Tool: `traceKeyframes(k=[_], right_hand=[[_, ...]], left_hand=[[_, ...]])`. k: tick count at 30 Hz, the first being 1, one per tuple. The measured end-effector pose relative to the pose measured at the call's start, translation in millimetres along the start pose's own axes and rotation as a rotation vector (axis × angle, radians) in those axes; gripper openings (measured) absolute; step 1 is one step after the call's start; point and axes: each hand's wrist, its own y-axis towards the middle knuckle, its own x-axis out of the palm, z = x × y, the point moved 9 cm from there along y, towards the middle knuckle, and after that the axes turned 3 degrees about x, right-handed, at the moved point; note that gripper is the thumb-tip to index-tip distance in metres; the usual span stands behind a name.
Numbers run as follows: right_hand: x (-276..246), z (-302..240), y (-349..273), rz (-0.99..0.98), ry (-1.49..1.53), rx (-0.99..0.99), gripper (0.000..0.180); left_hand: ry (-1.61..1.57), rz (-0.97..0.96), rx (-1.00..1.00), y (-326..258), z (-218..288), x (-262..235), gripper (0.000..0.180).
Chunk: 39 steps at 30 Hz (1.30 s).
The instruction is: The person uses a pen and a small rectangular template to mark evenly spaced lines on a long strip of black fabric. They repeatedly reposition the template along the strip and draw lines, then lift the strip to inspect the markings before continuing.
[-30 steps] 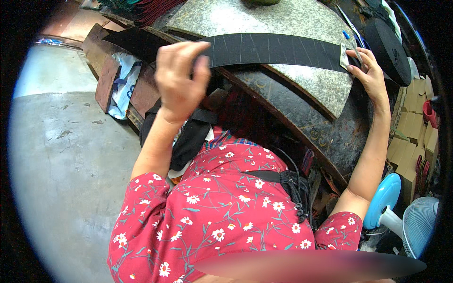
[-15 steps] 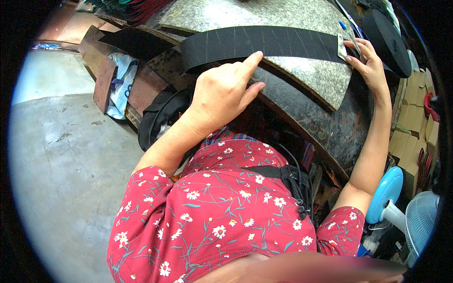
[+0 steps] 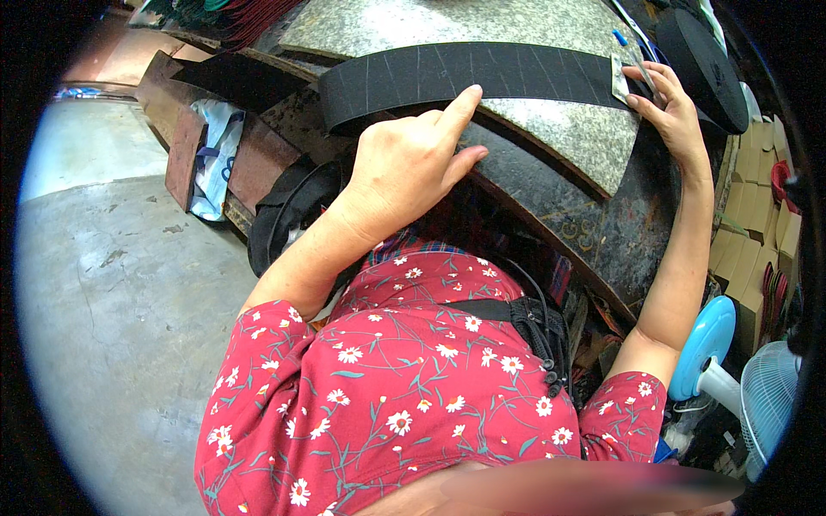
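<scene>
A wide black strap (image 3: 482,70) with pale slanting lines across it curves over a speckled grey board (image 3: 568,142). My left hand (image 3: 413,150) is at the strap's near edge, its index finger stretched onto the edge, thumb apart, other fingers curled under. At the strap's right part, my right hand (image 3: 675,112) is closed, thumb and fingers gripping a small pale rectangular plate (image 3: 618,82) laid across the strap. A thin grey metal piece (image 3: 647,82) shows by those fingers; its kind is unclear. Beyond the hand stands a large black roll (image 3: 701,73) of similar strap.
The board lies on a dark worn table (image 3: 594,219). A small blue-ended item (image 3: 619,38) lies beyond the plate. Left are a blue-and-white plastic bag (image 3: 217,159) and dark red cords (image 3: 262,19). A blue-and-white fan (image 3: 770,396) and cardboard pieces (image 3: 747,202) stand right.
The view has shifted slightly, so strap and board appear a little further left and up. My left index fingertip reaches slightly further onto the strap. The right hand keeps its grip on the plate.
</scene>
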Motion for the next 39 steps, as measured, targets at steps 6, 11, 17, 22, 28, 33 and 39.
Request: traceKeyframes(k=[6,11,17,22,28,33,39], right_hand=[[1,-1,0,0.012,0.021,-0.003,0.036],[1,-4,-1,0.018,-0.007,-0.027,0.036],[1,-4,-1,0.009,0.023,-0.016,0.037],[3,-1,-1,0.006,0.070,0.000,0.037],[2,-1,1,0.019,-0.006,-0.034,0.038],[1,2,0,0.022,-0.001,-0.005,0.038],[3,-1,0,0.022,0.019,-0.022,0.037]], left_hand=[[0.027,-0.019,-0.033,2,-2,1,0.069],[-0.035,-0.037,-0.112,3,-6,4,0.071],[0.075,-0.081,-0.086,7,-3,8,0.068],[0.193,-0.090,-0.066,15,5,13,0.063],[0.345,-0.163,-0.088,17,12,22,0.058],[0.347,-0.164,-0.087,18,14,21,0.056],[0.321,-0.129,-0.074,21,15,20,0.056]])
